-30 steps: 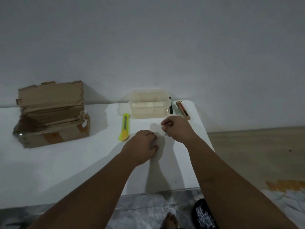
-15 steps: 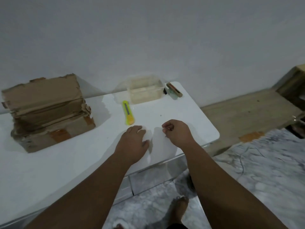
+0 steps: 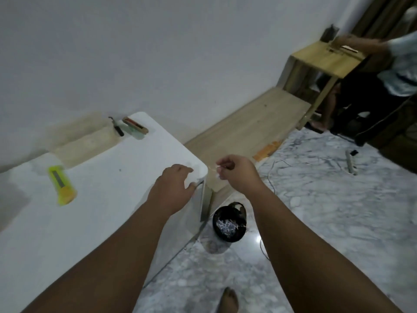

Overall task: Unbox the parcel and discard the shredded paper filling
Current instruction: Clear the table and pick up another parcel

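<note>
My right hand (image 3: 237, 175) hovers just past the corner of the white table (image 3: 112, 199), its fingertips pinched on a small white scrap of shredded paper (image 3: 217, 171). My left hand (image 3: 173, 188) lies cupped on that same corner, fingers apart, with nothing visible in it. On the floor below the corner stands a black bin (image 3: 228, 238) with shredded paper (image 3: 225, 225) inside. The cardboard parcel is out of view.
A yellow utility knife (image 3: 62, 185), a blurred clear plastic container (image 3: 85, 143), a black pen (image 3: 117, 128) and a small brown box (image 3: 135, 126) lie on the table. A wooden side table (image 3: 325, 59) and another person (image 3: 394, 71) are at the far right. My foot (image 3: 229, 299) is on the marble floor.
The view has swung right, so the cardboard box has left the frame and the bin has appeared. Both hands have slid to the table's right corner, the right one passing beyond the edge.
</note>
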